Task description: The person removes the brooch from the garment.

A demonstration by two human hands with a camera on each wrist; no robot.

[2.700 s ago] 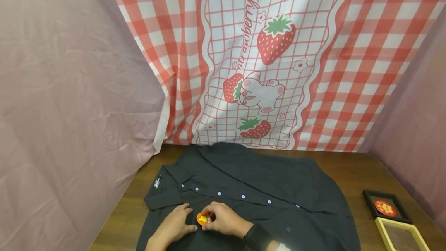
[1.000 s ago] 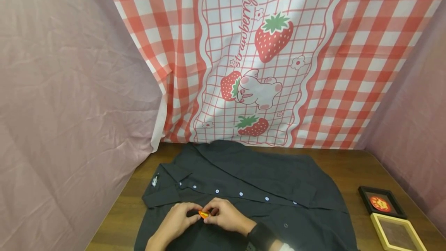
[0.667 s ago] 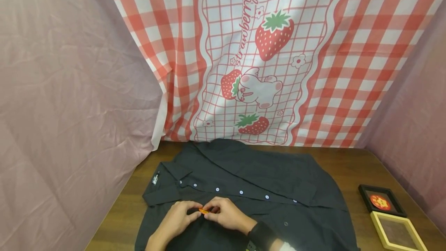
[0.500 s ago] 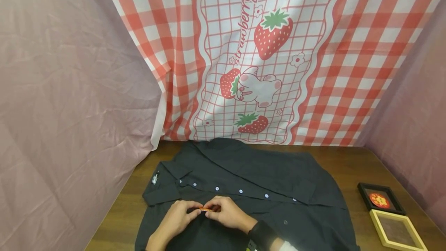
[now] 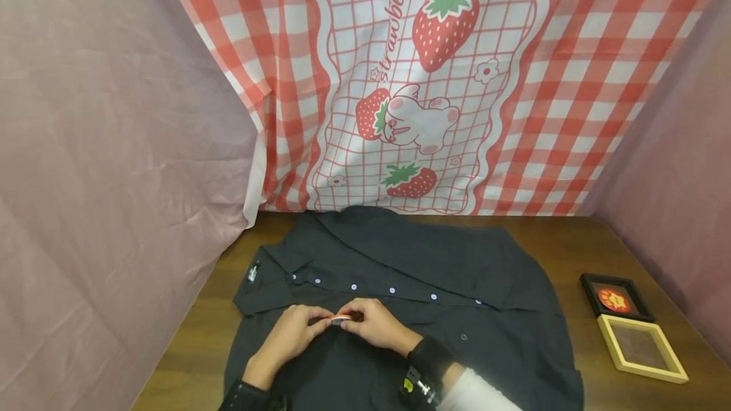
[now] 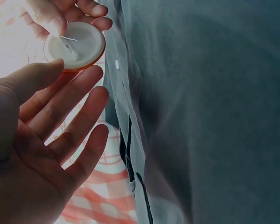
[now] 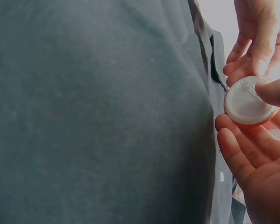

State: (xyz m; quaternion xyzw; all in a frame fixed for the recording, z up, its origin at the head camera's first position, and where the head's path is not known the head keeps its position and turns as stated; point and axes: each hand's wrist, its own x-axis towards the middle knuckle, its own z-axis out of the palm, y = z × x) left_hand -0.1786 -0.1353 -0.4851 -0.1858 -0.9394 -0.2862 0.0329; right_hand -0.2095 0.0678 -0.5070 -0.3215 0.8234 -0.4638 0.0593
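Both hands hold a round pin badge [image 5: 341,319] over a dark button-up shirt [image 5: 411,252]. Its white back [image 6: 86,51] and orange rim show in both wrist views, along with a thin metal pin [image 6: 71,39]. My left hand [image 5: 294,330] pinches one edge, the thumb at the rim and fingertips beneath, the other fingers spread. From the opposite side my right hand [image 5: 381,327] pinches the badge, thumb [image 7: 273,92] on the back right at the pin, fingers [image 7: 240,144] below. The badge's front faces away from the wrist cameras.
The shirt lies spread on a wooden table [image 5: 188,341], its row of pale buttons crossing it. At the right lie a black frame [image 5: 644,302] with a red-and-yellow badge [image 5: 614,300] in it and a light yellow frame [image 5: 651,371]. A checked strawberry cloth [image 5: 434,106] hangs behind.
The badge has turned from showing its orange-and-yellow face to edge-on, its white back towards me. My left hand, earlier beside it, has joined in holding it. The head view has tilted down.
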